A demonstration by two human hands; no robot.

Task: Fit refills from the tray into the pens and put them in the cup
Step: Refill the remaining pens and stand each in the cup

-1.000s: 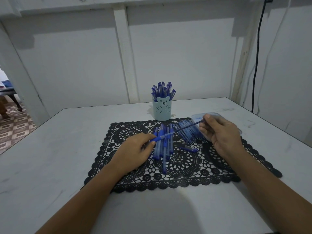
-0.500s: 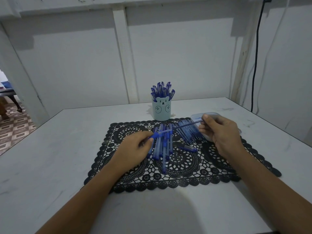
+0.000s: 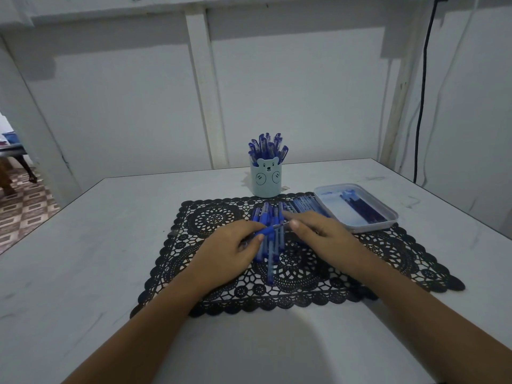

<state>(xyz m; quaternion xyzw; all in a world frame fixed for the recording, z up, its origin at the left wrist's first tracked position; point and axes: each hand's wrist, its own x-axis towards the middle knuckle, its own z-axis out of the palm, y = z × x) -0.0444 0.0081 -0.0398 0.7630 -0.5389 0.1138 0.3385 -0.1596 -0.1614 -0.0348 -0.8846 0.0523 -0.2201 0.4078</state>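
Note:
My left hand (image 3: 231, 250) grips a blue pen barrel (image 3: 266, 231) over the black lace mat (image 3: 210, 217). My right hand (image 3: 321, 234) pinches the thin refill (image 3: 281, 225), most of which sits inside the barrel. Under both hands lies a pile of blue pens (image 3: 270, 253). A second row of pens (image 3: 307, 205) lies beside the clear tray (image 3: 388, 214), which holds several dark refills (image 3: 360, 207). Behind the mat stands a pale blue bear cup (image 3: 266, 180) full of capped pens.
The mat lies on a white table (image 3: 83, 259) that ends at a white wall. A black cable (image 3: 422, 87) hangs down the wall at the right. To the left the table edge drops to a patterned floor (image 3: 22, 209).
My right hand has moved left toward my left hand, pushing the refill into the barrel. The tray, earlier hidden by that hand, is now in full view.

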